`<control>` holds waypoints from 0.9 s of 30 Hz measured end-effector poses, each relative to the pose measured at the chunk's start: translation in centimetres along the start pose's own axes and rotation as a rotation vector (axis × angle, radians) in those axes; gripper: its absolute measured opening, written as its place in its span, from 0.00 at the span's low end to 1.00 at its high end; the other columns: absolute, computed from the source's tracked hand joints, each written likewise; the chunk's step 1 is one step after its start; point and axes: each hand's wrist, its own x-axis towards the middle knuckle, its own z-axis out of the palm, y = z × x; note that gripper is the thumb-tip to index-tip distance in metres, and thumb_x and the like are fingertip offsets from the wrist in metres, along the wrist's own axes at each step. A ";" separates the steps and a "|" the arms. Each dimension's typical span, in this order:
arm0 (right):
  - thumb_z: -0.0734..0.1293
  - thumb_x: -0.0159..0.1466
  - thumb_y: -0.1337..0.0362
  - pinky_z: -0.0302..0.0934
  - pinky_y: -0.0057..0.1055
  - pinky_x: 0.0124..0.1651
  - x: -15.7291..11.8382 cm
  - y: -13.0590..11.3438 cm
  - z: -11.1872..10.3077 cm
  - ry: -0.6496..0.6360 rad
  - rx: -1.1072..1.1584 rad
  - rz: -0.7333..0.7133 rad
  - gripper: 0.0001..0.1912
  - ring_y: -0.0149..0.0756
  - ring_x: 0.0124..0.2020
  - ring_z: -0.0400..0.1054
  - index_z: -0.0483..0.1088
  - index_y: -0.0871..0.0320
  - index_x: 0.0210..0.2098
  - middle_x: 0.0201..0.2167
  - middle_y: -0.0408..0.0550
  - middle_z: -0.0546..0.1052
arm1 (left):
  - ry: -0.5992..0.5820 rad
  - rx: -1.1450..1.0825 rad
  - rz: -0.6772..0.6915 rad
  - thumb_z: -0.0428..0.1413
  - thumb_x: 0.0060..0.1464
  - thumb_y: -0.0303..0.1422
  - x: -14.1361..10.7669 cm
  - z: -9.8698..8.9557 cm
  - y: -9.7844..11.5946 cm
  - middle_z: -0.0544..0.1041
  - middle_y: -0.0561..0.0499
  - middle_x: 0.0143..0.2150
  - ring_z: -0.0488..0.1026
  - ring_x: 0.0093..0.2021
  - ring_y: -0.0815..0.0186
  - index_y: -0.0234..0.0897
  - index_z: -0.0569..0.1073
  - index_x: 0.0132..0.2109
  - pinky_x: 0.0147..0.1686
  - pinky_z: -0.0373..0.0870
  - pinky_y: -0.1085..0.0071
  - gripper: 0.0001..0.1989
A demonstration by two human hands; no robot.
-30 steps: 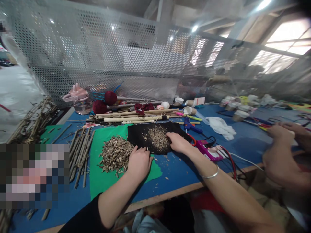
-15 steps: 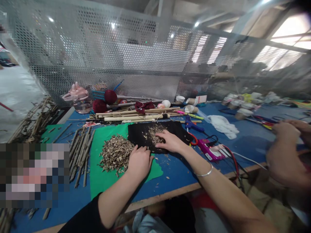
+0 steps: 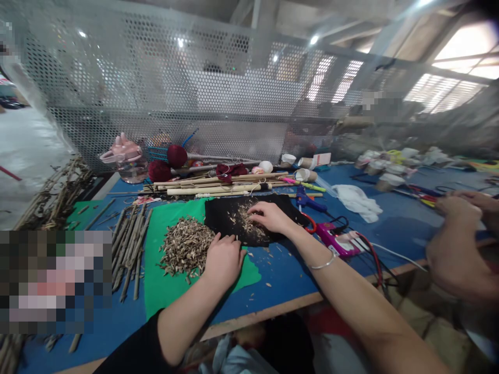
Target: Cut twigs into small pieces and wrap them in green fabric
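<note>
A heap of short, dry brown plant pieces lies on a green cloth. At its right edge rests my left hand, palm down with fingers extended, on the cloth. A black cloth beside it carries finer, paler plant scraps. My right hand is over those scraps, its fingers bent and its thumb drawn close to them, tips among the bits. What is between the fingertips is too small to make out.
Cut dry stalks lie at left. Behind are wooden sticks, dark red yarn balls and a pink-lidded jar. A blue glue gun, a magenta device and cables lie at right. Another person's hands work far right.
My right hand has shifted slightly up, and its thumb and fingers have come closer together over the scraps. My left hand stays in place.
</note>
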 end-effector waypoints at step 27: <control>0.62 0.61 0.55 0.54 0.42 0.55 2.3 0.0 3.2 -0.015 -0.118 -0.075 0.23 0.47 0.53 0.60 0.68 0.63 0.50 0.52 0.62 0.66 | 0.009 0.025 0.001 0.50 0.55 0.35 0.1 0.1 0.0 0.76 0.43 0.43 0.72 0.45 0.59 0.35 0.75 0.39 0.54 0.56 0.58 0.12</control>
